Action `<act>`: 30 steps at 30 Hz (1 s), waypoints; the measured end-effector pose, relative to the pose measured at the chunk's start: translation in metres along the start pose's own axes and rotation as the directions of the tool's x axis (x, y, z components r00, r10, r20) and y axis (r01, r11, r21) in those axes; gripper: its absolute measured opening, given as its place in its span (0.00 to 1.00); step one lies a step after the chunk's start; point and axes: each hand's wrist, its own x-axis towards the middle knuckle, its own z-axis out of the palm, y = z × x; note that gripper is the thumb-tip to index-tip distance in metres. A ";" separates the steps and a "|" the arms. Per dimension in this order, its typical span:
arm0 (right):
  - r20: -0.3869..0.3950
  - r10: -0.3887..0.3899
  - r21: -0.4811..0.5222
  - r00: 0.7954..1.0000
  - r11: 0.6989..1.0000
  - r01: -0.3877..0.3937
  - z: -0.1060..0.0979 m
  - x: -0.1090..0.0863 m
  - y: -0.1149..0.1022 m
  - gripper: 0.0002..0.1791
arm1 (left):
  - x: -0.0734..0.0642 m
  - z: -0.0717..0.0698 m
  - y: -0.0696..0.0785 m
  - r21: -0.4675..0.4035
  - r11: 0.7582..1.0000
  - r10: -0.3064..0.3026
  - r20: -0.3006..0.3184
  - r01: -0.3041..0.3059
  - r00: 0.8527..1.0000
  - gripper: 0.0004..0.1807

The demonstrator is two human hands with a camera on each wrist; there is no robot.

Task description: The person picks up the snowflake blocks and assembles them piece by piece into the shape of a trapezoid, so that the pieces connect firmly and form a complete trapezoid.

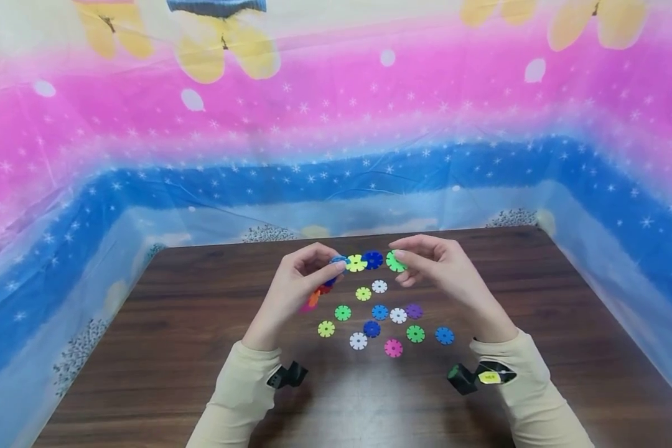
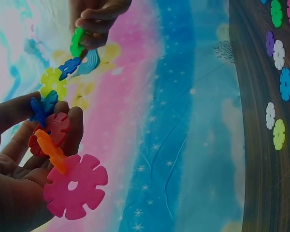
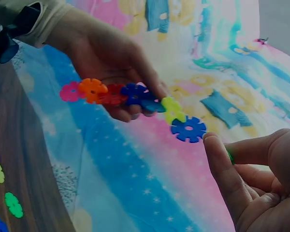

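My left hand (image 1: 298,280) grips a chain of interlocked notched plastic discs between thumb and fingers. In the left wrist view the chain runs from a pink disc (image 2: 76,187) through orange (image 2: 51,151), red and blue ones to a yellow disc (image 2: 53,84). A dark blue disc (image 1: 372,259) forms its far end, pointing towards my right hand (image 1: 445,267). That hand pinches a single green disc (image 1: 394,261) by its edge, with a small gap from the dark blue one in the head view. Both hands are raised in front of the person.
On the brown wooden table (image 1: 190,336) lie several loose discs, among them a pink disc (image 1: 393,348), a purple disc (image 1: 414,311) and a white disc (image 1: 358,341). A printed pink and blue cloth (image 1: 336,168) hangs around the table's back and sides.
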 end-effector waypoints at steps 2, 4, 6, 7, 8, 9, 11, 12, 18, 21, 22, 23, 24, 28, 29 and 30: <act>0.005 0.013 -0.008 1.000 1.000 -0.013 0.002 0.002 0.003 0.19 | 0.000 0.001 0.000 0.003 1.000 -0.003 0.006 0.003 1.000 0.07; 0.009 0.022 -0.003 1.000 1.000 -0.022 0.004 0.003 0.004 0.19 | 0.000 0.002 -0.001 0.008 1.000 -0.006 0.008 0.006 1.000 0.07; 0.013 0.027 -0.002 1.000 1.000 -0.027 0.005 0.003 0.005 0.19 | 0.001 0.003 -0.002 0.011 1.000 -0.008 0.013 0.008 1.000 0.07; 0.014 0.027 0.000 1.000 1.000 -0.027 0.005 0.003 0.006 0.18 | 0.001 0.003 -0.002 0.013 1.000 -0.008 0.015 0.007 1.000 0.07; 0.014 0.026 0.001 1.000 1.000 -0.026 0.006 0.003 0.006 0.18 | 0.001 0.004 -0.002 0.013 1.000 -0.007 0.016 0.006 1.000 0.07; 0.011 0.025 0.004 1.000 1.000 -0.025 0.006 0.003 0.006 0.18 | 0.002 0.005 -0.003 0.015 1.000 -0.005 0.017 0.005 1.000 0.07; -0.004 0.024 0.012 1.000 1.000 -0.024 0.008 0.003 0.007 0.18 | 0.001 0.007 -0.003 0.017 1.000 -0.004 0.019 0.004 1.000 0.08; -0.017 0.023 0.017 1.000 1.000 -0.023 0.009 0.002 0.007 0.18 | 0.001 0.008 -0.004 0.020 1.000 -0.004 0.017 0.004 1.000 0.08; -0.129 -0.007 0.045 0.992 0.999 0.013 0.018 0.000 0.010 0.18 | -0.002 0.015 -0.009 0.030 0.999 -0.011 -0.006 0.011 1.000 0.09; -0.187 -0.038 0.040 0.982 0.998 0.046 0.023 -0.001 0.010 0.18 | -0.003 0.018 -0.010 0.003 1.000 -0.007 -0.021 0.007 1.000 0.09; -0.201 -0.046 0.040 0.978 0.998 0.055 0.024 -0.002 0.010 0.17 | -0.003 0.019 -0.009 -0.005 1.000 -0.005 -0.026 0.005 1.000 0.09; -0.214 -0.055 0.040 0.975 0.997 0.065 0.025 -0.002 0.010 0.17 | -0.004 0.020 -0.009 -0.015 1.000 -0.002 -0.030 0.002 1.000 0.09; -0.224 -0.064 0.039 0.973 0.996 0.075 0.025 -0.003 0.010 0.17 | -0.004 0.021 -0.008 -0.020 1.000 0.000 -0.032 -0.001 0.999 0.09; -0.238 -0.084 0.038 0.968 0.995 0.096 0.026 -0.003 0.012 0.16 | -0.005 0.024 -0.008 -0.040 0.999 -0.008 -0.032 0.006 0.999 0.08; -0.235 -0.085 0.036 0.968 0.995 0.096 0.025 -0.003 0.012 0.16 | -0.005 0.025 -0.008 -0.044 0.999 -0.010 -0.033 0.009 0.999 0.08; -0.230 -0.083 0.032 0.970 0.995 0.093 0.025 -0.003 0.013 0.16 | -0.005 0.026 -0.009 -0.046 0.999 -0.013 -0.036 0.012 0.999 0.08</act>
